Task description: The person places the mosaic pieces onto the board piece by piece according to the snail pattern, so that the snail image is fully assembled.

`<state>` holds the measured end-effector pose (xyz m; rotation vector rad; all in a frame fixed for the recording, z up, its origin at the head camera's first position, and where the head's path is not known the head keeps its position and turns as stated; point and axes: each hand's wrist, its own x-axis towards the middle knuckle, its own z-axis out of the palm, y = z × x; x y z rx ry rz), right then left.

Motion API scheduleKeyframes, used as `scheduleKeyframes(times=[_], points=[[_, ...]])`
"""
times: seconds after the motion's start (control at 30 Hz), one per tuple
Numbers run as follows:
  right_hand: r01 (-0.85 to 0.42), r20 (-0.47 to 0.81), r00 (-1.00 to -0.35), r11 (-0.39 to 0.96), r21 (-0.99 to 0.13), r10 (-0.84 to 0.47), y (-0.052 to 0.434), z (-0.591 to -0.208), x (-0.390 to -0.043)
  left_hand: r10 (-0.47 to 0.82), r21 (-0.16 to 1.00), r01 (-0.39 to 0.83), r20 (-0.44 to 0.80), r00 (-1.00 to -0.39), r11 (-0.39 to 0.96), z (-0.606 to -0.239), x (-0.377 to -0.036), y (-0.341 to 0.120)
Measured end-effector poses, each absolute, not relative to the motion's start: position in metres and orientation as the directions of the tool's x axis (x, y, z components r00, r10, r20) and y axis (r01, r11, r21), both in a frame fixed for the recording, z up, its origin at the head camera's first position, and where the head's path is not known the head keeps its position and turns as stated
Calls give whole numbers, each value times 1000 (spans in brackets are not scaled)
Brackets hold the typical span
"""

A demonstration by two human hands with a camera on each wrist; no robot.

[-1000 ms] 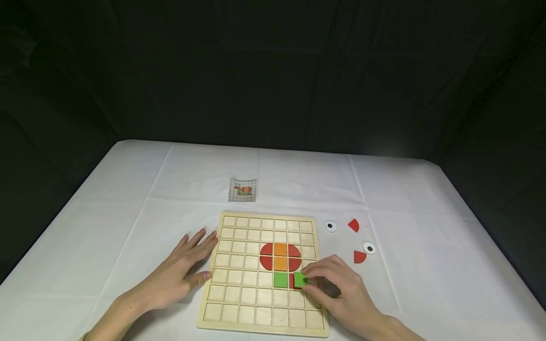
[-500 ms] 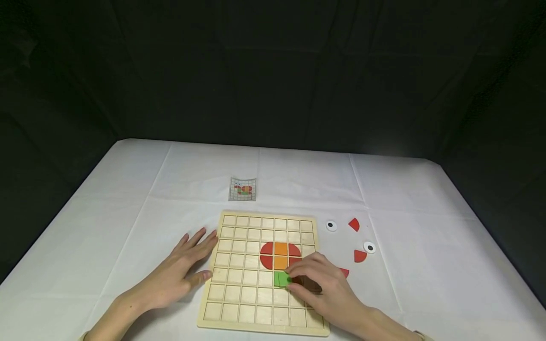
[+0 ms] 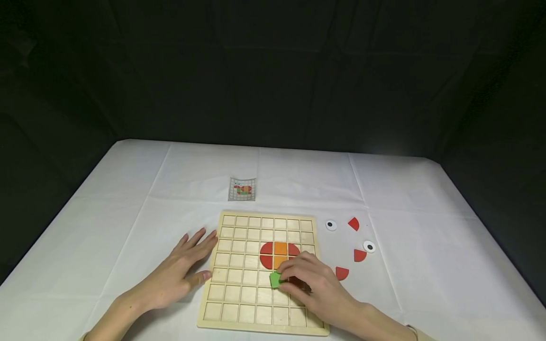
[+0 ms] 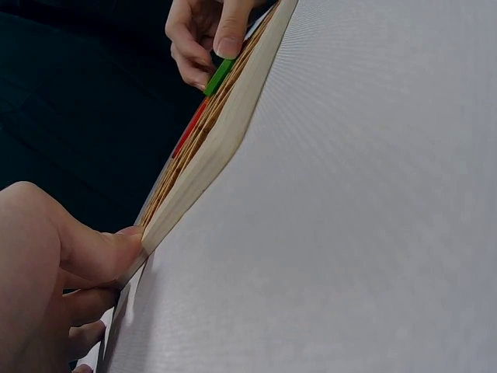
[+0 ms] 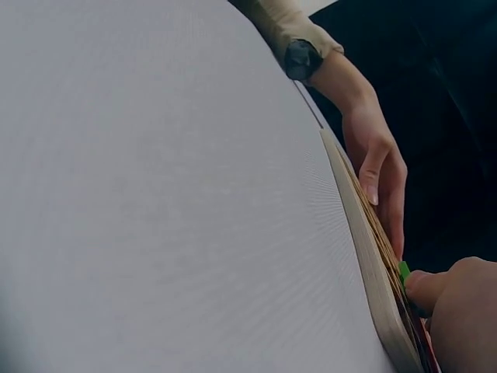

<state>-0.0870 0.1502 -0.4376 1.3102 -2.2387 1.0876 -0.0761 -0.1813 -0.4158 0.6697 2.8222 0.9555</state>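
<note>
Tile (image 3: 274, 280): green, it is tilting over the board (image 3: 248, 294) just below the orange squares (image 3: 280, 248), seemingly straddling the line between two cells.
Right hand (image 3: 314, 284): thumb and fingertips are pinching the tile by its right side.
Left hand (image 3: 181, 272): it is lying with fingers spread, thumb resting on the board's left rim, probably steadying it.
Placing: the person is apparently fitting the tile into the grid, perhaps following the small printed card (image 3: 242, 189) lying beyond the board.
Cell: the next move is probably calling for choosing one, squaring the tile to its walls and laying it flat; which cell, one cannot tell.
Cover: the right hand is hiding the cells beneath it, and a dark red patch is showing there, too covered to make out.
Quarters (image 3: 266, 248): red, they are flanking the orange squares.
Bench (image 3: 106, 213): right of the board it is carrying three loose red pieces (image 3: 360, 255), the nearest lying close to the right hand, and two eyes (image 3: 331, 225), none blocking the work.
</note>
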Motion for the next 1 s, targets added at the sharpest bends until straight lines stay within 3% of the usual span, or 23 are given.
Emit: scheduleKeyframes(times=[0.37, 1.0], points=[[-863, 629, -495, 254, -437, -599, 138, -437, -88, 430, 595, 375, 53, -901, 711, -416, -76, -182], [-807, 621, -587, 311, -502, -520, 120, -439, -82, 432, 599, 372, 49, -901, 709, -416, -77, -182]])
